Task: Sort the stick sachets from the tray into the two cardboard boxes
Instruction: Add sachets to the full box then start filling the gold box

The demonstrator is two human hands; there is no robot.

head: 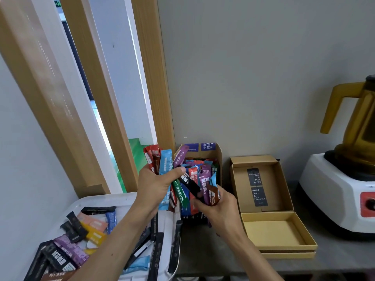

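**Left grip** (157,186): fingers and thumb curled round a fanned bundle of sachets (165,169) in red, brown, light blue, purple and green. The bundle is held upright above the tray's far corner, just left of the tall box.

**Right grip** (220,207): pinches a purple sachet (204,186) and a brown sachet (214,196) in front of the tall box.

**Black sachet** (189,184): lies slantwise between the two grips. Which grip holds it cannot be told.

**Tall box** (218,159): cardboard, open-topped, against the wall, with purple labels on its back flap. It is packed with mixed sachets standing on end.

**Flat box** (274,230): cardboard, just right of the tall box, with its lid laid open toward the wall. Two black cards (256,187) lie in the lid.

**Tray** (97,199): white, lower left, carrying loose sachets (95,235) in black, purple, yellow, peach and blue.

**Blender** (345,189): white base and amber jug, at the right of the grey table (334,258).
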